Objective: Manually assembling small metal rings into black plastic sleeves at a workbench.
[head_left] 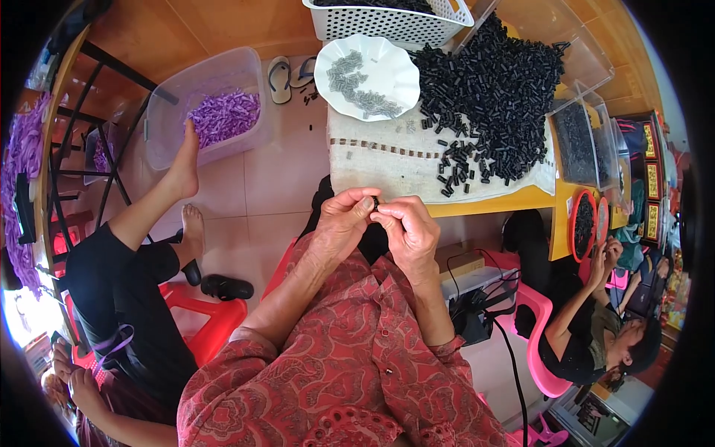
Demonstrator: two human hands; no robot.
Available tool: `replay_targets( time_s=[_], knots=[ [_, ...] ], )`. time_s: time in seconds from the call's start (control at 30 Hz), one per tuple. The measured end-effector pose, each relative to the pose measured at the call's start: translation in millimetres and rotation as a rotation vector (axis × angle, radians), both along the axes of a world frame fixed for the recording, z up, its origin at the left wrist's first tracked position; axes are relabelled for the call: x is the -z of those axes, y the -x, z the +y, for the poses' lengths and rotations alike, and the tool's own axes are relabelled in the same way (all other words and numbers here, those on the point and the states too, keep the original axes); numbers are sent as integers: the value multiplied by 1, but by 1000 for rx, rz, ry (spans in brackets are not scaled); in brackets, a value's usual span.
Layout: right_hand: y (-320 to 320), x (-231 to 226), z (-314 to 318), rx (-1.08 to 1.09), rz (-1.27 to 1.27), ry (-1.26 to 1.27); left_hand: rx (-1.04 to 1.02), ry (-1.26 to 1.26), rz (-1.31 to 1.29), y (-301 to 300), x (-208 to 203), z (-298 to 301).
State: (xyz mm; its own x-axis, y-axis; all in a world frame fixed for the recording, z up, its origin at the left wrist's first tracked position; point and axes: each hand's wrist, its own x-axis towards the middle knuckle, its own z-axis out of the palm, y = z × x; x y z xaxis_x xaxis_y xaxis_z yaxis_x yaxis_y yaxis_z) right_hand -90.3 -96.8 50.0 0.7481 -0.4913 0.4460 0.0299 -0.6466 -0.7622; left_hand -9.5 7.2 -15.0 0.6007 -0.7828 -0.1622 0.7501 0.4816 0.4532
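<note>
My left hand (348, 221) and my right hand (407, 229) meet in front of the table's near edge, above my lap. Between their fingertips is a small black tube-like piece (375, 202), pinched from both sides; the fingers cover most of it. Beyond them, a large heap of similar small black pieces (499, 97) spreads over a pale cloth (372, 175). A white scalloped plate (402, 67) at the cloth's far left holds many small clear pieces (356, 82).
A white perforated basket (387, 24) of black pieces stands behind the plate. Clear boxes (585, 138) and a red round tray (582, 227) sit to the right. On the floor at left is a translucent tub (160, 127) of purple pieces. People sit on both sides.
</note>
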Motion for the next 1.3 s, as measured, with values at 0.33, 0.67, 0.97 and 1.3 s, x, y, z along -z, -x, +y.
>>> replay_targets(
  time_s=[0.33, 0.67, 0.97, 1.3],
  knots=[
    [1, 4, -1, 19, -3, -109, 1, 21, -19, 0, -1, 0],
    [2, 4, -2, -5, 13, -154, 56, 55, -28, -4, -6, 0],
    [1, 11, -2, 0, 10, -168, 40, 8, -45, -3, -3, 0],
    [-3, 8, -2, 32, -31, 14, 12, 18, 9, 0, -5, -3]
  ],
)
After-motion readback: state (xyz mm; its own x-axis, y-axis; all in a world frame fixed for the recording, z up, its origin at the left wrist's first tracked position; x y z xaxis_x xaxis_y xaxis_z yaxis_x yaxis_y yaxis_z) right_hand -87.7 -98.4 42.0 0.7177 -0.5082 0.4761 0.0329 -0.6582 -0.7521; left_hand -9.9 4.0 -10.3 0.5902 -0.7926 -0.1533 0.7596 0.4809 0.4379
